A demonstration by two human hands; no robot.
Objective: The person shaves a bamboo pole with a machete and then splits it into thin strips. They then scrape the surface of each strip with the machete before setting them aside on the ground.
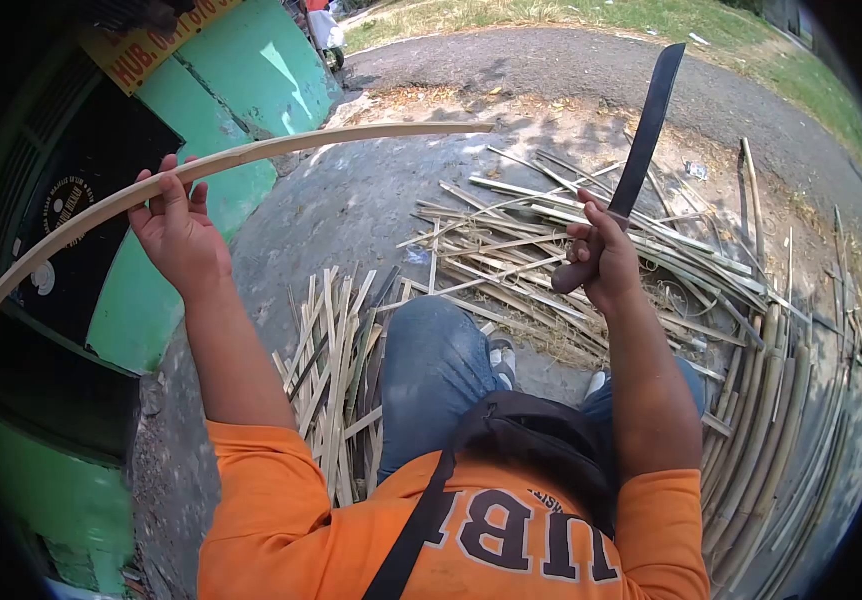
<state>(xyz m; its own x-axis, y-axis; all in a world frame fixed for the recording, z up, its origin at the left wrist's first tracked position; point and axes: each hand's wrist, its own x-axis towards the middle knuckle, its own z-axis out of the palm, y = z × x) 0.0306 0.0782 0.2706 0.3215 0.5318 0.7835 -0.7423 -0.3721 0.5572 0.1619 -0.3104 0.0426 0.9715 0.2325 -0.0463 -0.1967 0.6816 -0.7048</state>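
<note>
My left hand (179,225) is raised at the left and pinches a long, pale bamboo strip (251,152) between thumb and fingers. The strip looks curved and runs from the far left edge to above the middle of the view. On the right, my right hand (606,250) is wrapped round the brown handle of a machete (643,150). Its dark blade points up and away from me, apart from the strip. Beneath the machete lies a heap of split bamboo strips (511,245) on the ground.
More split strips (336,360) lie beside my left knee. Whole bamboo poles (771,430) are stacked at the right. A green wall (241,80) with a yellow sign (156,50) stands at the left. Beyond the heap runs a paved road (541,65) with grass behind.
</note>
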